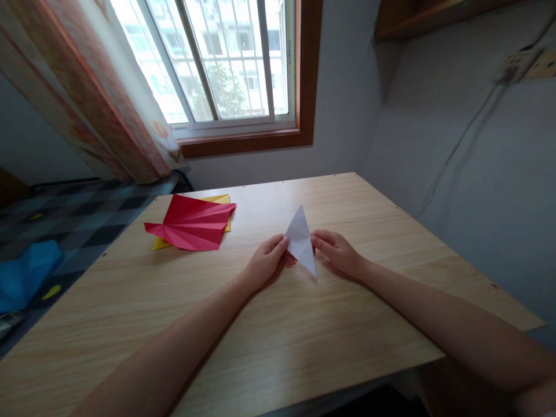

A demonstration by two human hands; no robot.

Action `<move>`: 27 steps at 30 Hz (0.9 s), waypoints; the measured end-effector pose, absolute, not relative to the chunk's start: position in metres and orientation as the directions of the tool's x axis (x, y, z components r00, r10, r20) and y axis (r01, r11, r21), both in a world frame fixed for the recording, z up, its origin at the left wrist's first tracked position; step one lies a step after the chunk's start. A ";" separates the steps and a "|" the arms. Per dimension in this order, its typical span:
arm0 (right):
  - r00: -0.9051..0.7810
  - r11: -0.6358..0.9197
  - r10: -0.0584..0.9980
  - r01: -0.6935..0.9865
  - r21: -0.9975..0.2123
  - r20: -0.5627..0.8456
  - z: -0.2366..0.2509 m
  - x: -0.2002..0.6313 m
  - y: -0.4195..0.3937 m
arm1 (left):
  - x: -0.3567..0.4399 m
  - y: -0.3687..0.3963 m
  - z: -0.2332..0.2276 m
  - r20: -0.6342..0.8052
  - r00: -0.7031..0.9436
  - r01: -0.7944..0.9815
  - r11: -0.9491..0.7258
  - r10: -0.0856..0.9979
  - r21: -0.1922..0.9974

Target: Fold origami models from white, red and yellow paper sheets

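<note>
Between my two hands a folded white sheet of paper [299,234] is held up a little over the table, one point upward and another pointing down to the right. My left hand [269,258] pinches its left edge, thumb in front and fingers behind. At the opposite edge my right hand [334,249] grips the paper between thumb and fingers. The fingertips behind the sheet are partly hidden.
The wooden table [339,330] has a red pleated paper [195,223] lying on a yellow folded paper [217,198] at its back left. Beyond stand a window [226,63] and a curtain [99,75]. A blue item [30,272] lies on checked cloth at left.
</note>
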State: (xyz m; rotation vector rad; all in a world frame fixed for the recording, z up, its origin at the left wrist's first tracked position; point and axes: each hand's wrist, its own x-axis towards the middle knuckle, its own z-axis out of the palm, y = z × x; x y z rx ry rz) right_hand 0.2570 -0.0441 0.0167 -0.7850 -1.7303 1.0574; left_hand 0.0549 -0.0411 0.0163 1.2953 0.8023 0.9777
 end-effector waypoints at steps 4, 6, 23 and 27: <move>-0.454 0.372 0.828 0.005 -0.928 0.329 0.015 0.256 -0.046 | 0.054 -0.042 0.019 0.024 0.383 -0.117 0.023 0.924 0.993; -0.475 0.372 0.817 0.001 -0.928 0.327 0.015 0.256 -0.046 | 0.054 -0.043 0.021 0.008 0.378 -0.130 0.044 0.926 0.991; -0.482 0.376 0.813 0.008 -0.926 0.326 0.019 0.256 -0.048 | 0.052 -0.041 0.021 -0.024 0.407 -0.221 0.124 0.913 0.967; -0.483 0.393 0.804 -0.004 -0.920 0.346 0.018 0.256 -0.048 | 0.051 -0.040 0.019 -0.016 0.420 -0.246 0.131 0.907 0.960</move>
